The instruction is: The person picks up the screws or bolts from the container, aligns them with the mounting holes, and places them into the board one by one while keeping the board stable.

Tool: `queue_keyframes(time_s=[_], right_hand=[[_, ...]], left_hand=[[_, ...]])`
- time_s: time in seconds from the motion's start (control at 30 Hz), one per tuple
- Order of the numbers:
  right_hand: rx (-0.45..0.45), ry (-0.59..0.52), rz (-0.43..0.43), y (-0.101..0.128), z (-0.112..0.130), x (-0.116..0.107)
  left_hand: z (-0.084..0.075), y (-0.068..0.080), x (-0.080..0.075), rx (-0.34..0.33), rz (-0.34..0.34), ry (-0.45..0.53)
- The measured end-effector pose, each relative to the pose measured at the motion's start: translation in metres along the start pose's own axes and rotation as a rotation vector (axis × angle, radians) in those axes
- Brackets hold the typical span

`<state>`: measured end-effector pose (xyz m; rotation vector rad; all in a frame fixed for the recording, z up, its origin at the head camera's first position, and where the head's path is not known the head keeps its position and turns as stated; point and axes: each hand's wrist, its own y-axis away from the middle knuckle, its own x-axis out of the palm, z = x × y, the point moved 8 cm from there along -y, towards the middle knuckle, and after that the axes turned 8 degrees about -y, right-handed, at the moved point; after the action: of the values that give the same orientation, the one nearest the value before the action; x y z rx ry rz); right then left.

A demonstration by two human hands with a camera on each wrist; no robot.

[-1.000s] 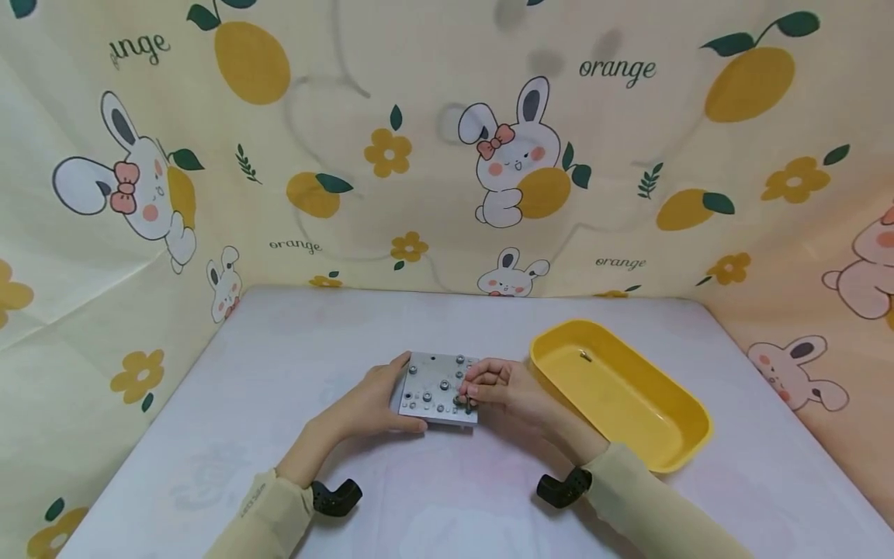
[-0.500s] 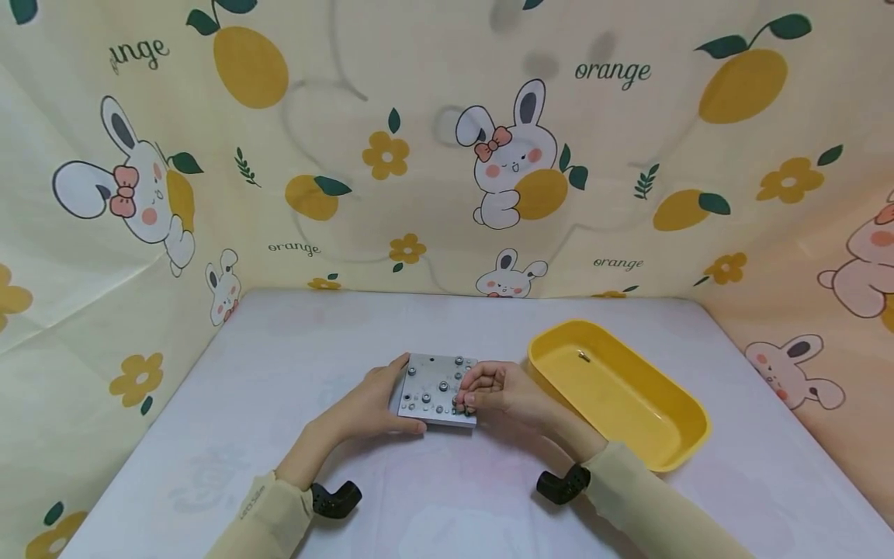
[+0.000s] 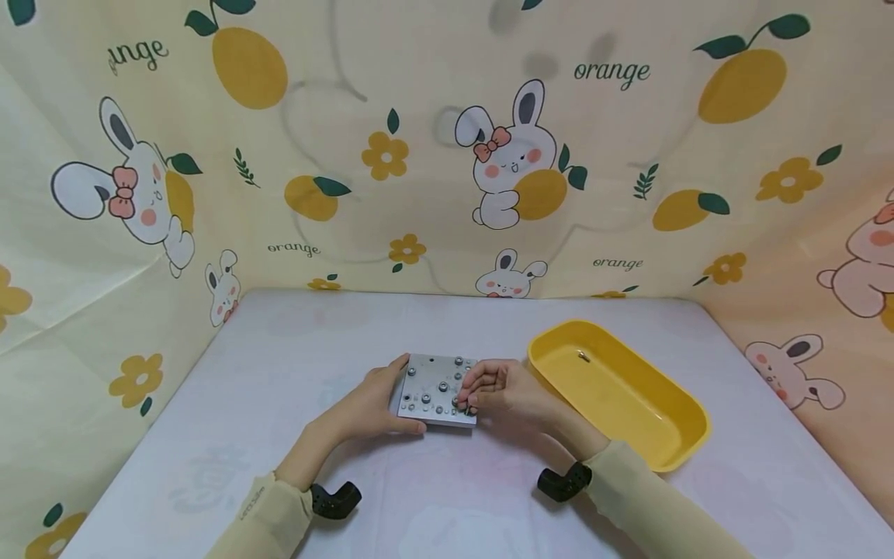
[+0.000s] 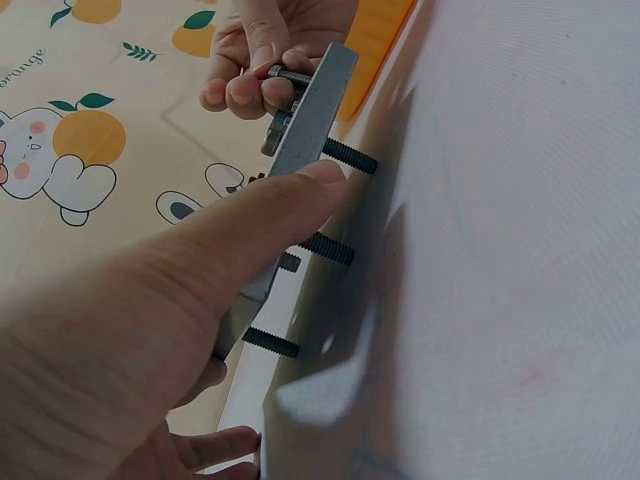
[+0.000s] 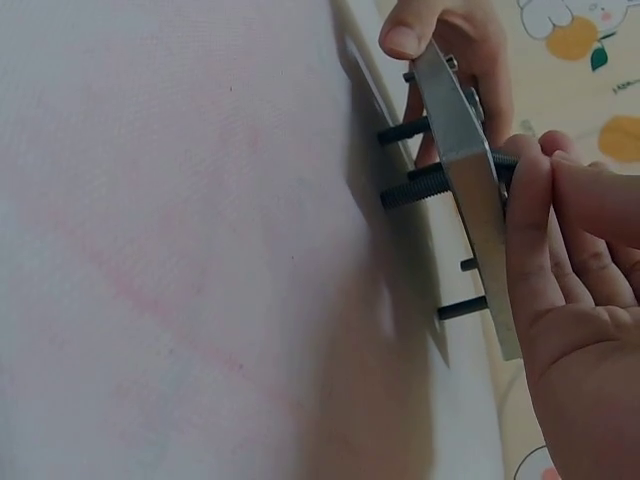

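A square silver metal plate (image 3: 429, 373) is held a little above the table, tilted, with several screws set in its upper face. My left hand (image 3: 377, 400) grips its left edge, thumb at the near side. Threaded screw ends (image 4: 350, 156) stick out of the underside in the left wrist view. At the near right corner my right hand (image 3: 513, 396) pinches a screw (image 4: 290, 75) between thumb and fingertips, against the upper face. The right wrist view shows this screw's dark threaded shank (image 5: 505, 165) at the plate; how deep it sits is hidden.
To the right stands a yellow tray (image 3: 628, 404), its near-left side behind my right forearm. One small screw (image 3: 583, 356) lies in it. A white cloth covers the table (image 3: 314, 334), and a printed curtain (image 3: 419, 194) surrounds the back and sides.
The right fingertips have shifted slightly at the plate's near right corner, and less of the pinched screw shows between them. The left hand and plate stay almost still.
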<state>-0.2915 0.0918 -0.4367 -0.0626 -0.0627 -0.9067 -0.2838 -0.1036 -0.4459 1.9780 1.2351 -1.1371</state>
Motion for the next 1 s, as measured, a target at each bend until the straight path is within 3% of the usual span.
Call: queue_keyframes(time_s=[0.3,0.73,1.0], right_hand=[[-0.003,0.018,-0.011,-0.001,0.003,0.001],[-0.003,0.04,-0.097,0.0,0.004,-0.001],[0.029,0.077,-0.21,0.014,0.026,-0.002]], left_hand=[[0.0,0.002,-0.002,-0.008,0.003,0.012],[-0.001,0.002,-0.003,-0.009,-0.002,0.008],[0.0,0.002,0.0,-0.002,-0.004,0.013]])
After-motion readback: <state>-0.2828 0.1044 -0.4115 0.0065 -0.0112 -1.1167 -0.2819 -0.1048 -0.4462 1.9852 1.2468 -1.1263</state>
